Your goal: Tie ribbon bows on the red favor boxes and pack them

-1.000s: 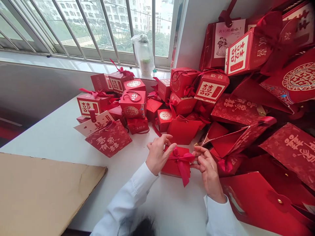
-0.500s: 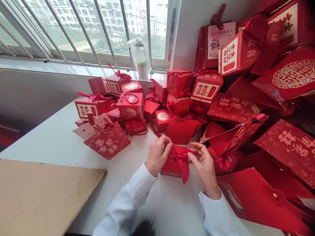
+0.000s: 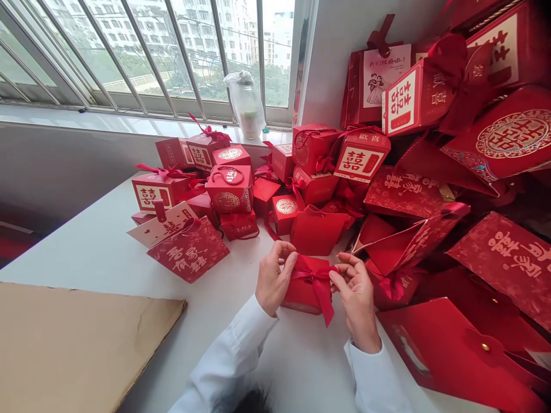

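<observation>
Between fingers (image 3: 340,282), red box (image 3: 299,295) (ribboned)

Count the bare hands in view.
2: the left hand at the left side of the red box, and the right hand at the right end of its ribbon bow. No others show.

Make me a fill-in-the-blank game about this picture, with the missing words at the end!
1. A ribbon on the small box between the left hand and the right hand is tied in a ____.
2. That box is coloured ____.
3. The flat brown cardboard lies nearer to the ____ hand than to the other one.
4. A plastic-wrapped cup stands on the sill, in front of a barred ____.

Missing words: bow; red; left; window.
</observation>
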`<state>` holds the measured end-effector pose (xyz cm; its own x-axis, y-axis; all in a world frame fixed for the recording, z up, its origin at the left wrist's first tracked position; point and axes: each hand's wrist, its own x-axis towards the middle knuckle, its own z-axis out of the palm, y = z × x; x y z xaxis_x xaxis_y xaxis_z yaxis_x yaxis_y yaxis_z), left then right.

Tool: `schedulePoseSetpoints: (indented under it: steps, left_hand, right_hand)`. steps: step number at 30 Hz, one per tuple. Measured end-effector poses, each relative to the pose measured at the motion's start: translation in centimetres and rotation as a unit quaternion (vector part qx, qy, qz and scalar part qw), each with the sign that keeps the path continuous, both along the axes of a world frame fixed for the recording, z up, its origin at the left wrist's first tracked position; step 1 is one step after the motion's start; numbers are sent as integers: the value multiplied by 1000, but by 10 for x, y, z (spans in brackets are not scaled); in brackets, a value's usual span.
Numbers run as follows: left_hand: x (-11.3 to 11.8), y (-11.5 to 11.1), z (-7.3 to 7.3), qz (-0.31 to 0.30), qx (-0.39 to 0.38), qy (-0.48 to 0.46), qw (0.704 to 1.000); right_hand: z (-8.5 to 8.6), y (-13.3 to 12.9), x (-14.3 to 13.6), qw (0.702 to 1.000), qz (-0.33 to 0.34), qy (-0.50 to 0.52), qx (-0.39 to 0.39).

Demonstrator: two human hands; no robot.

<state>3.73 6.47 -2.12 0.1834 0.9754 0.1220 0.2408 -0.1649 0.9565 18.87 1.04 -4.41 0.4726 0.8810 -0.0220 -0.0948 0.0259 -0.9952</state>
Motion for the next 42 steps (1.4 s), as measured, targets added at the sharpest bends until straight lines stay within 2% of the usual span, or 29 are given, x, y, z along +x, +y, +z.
schedulePoseSetpoints:
  steps: [5, 8, 16, 20, 23, 25, 31, 42]
  left_hand:
    - [-18, 4, 3, -105, -7, -6, 994]
    - [-25, 6, 4, -132, -3, 3, 991]
    - [-16, 8, 4, -99, 9, 23, 995]
    - [-9, 7, 2, -81, 95, 92, 988]
    - [-4, 5, -3, -29, 158, 126, 979]
    - [-1, 4, -6, 7, 174, 123, 977]
    - [1, 3, -11, 40, 159, 97, 982]
    - [1, 3, -12, 41, 107, 37, 993]
  right_hand:
    - [1, -1, 3, 999, 30, -20, 2]
    - [-2, -1, 5, 999, 44, -29, -5]
    - [-2, -2, 2, 997, 62, -48, -9]
    - [-1, -2, 2, 997, 57, -58, -10]
    - [0, -2, 2, 996, 48, -69, -14]
    - [0, -3, 1, 996, 45, -71, -14]
    - [-2, -4, -1, 996, 20, -84, -16]
    - [-1, -3, -5, 997, 0, -81, -6]
